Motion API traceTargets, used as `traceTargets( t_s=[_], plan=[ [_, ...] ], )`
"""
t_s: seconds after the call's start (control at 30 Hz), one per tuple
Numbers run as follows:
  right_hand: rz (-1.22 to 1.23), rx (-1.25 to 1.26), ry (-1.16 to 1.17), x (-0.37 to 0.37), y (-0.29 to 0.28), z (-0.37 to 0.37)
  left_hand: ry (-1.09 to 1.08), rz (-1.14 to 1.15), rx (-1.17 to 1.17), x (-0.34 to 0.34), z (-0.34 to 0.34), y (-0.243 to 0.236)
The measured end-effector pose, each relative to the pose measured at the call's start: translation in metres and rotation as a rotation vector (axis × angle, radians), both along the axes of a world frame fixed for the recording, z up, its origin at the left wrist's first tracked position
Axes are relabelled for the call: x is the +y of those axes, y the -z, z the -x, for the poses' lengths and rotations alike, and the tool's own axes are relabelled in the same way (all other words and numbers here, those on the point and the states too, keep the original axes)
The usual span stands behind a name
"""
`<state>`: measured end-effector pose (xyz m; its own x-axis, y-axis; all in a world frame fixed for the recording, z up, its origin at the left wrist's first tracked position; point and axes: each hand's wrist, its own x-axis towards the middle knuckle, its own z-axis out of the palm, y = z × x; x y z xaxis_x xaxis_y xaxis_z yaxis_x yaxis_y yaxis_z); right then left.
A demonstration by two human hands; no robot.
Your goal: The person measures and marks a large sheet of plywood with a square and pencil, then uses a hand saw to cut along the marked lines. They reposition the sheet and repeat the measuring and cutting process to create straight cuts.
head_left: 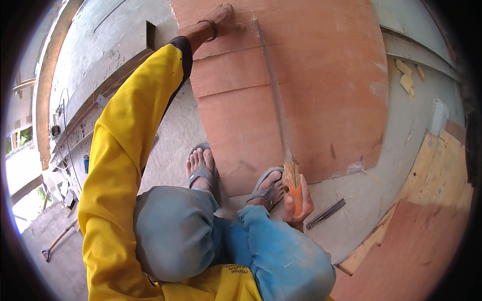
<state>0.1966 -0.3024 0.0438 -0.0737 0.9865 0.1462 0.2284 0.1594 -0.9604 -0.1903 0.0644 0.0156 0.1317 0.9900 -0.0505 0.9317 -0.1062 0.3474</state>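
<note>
My right hand [299,204] is wrapped round the orange and wooden handle of a handsaw [276,93]. Its long thin blade runs away from me over a reddish-brown plywood sheet [331,100], and its far tip meets the wood by a pale, splintered spot. Far left, my left hand [221,19] rests on top of the sheet, fingers apart and somewhat blurred, holding no tool. A dark bracelet circles that wrist. Two lines cross the sheet left of the blade. My sandalled feet are at its near edge, the right one close to the saw handle.
A dark narrow bar [326,214] lies on the concrete right of my right hand. More plywood pieces [406,251] lie at lower right. Wood scraps [405,79] are beyond the sheet. Long metal channels [113,65] run along the left; a long-handled tool [60,238] lies lower left.
</note>
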Motion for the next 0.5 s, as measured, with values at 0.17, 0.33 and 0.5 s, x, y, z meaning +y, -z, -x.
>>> traceTargets(
  t_s=[0.17,0.33,0.5],
  plan=[
    [0.031,-0.196,0.005,0.027,-0.011,0.012,0.031,0.006,-0.158,-0.009,0.007,-0.004],
    [0.058,-0.026,-0.053,0.014,-0.009,0.009,0.026,-0.064,0.076,0.01,0.031,0.031],
    [0.126,-0.02,0.01,0.027,-0.002,0.005,-0.014,-0.177,0.189,-0.002,0.018,0.035]
  ],
)
